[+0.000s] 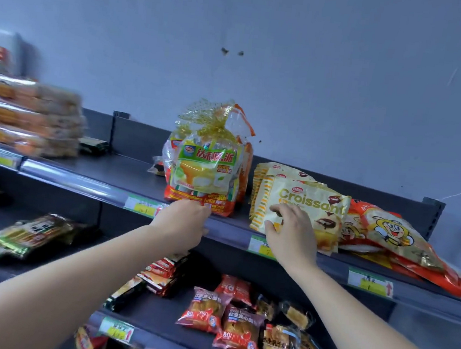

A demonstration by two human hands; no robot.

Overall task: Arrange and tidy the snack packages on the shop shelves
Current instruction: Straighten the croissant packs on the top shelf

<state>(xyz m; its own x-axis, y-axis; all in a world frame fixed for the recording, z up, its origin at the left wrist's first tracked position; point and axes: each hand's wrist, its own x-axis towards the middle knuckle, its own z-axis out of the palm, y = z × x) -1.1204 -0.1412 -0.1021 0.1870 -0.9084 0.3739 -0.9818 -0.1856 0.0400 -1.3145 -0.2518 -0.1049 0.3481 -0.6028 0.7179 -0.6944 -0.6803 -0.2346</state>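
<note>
A tall clear bag of pie cakes with a green label and a gold tie (205, 169) stands upright on the top shelf (96, 171). My left hand (183, 222) touches its lower front edge at the shelf lip, fingers curled under. To its right leans a row of cream Croissant packages (300, 207). My right hand (293, 229) rests on the front one, fingers spread over its lower left corner. Red and cream bee-print bags (395, 243) lie flat further right.
Stacked orange packs (27, 116) fill the top shelf's far left. On the lower shelf lie red bean bread packs (225, 318), clear-wrapped cakes (291, 342), red and black bars (162, 275) and green and gold packs (23, 238). Price tags line the shelf rails.
</note>
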